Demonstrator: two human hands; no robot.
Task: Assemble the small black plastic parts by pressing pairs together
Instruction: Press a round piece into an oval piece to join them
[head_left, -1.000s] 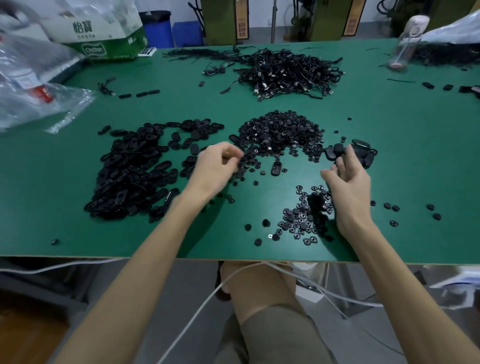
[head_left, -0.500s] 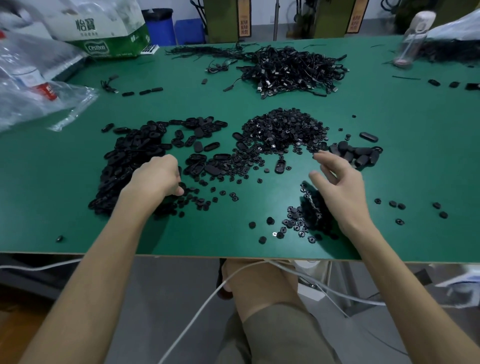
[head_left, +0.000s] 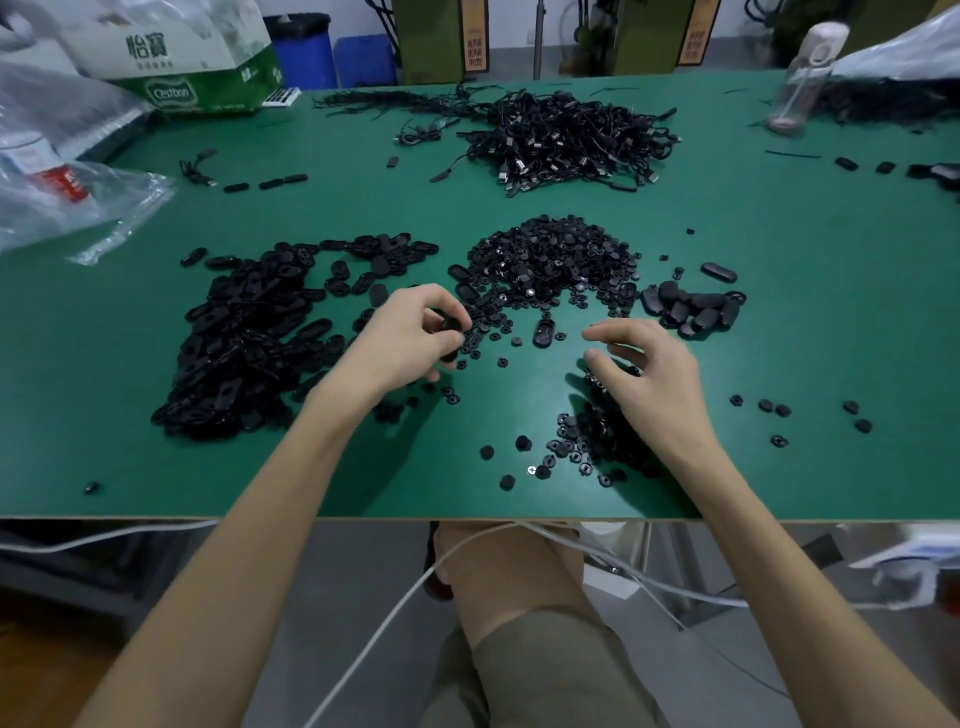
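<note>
On the green table lie a heap of black oval shells at the left and a mound of small round black parts in the middle. My left hand hovers between the two heaps and pinches a black oval part in its curled fingers. My right hand hangs over a loose scatter of small round parts, fingers bent and spread, with nothing seen in it. A single oval shell lies between my hands. A small cluster of assembled black pieces sits at the right.
A tangle of black cords lies at the back centre. Clear plastic bags and a green-and-white carton stand at the back left, a bottle at the back right. A white cable hangs below the table's front edge.
My left hand went to the oval heap at the left and has come back toward the centre holding an oval part. My right hand drew back from the assembled cluster to above the scattered round parts.
</note>
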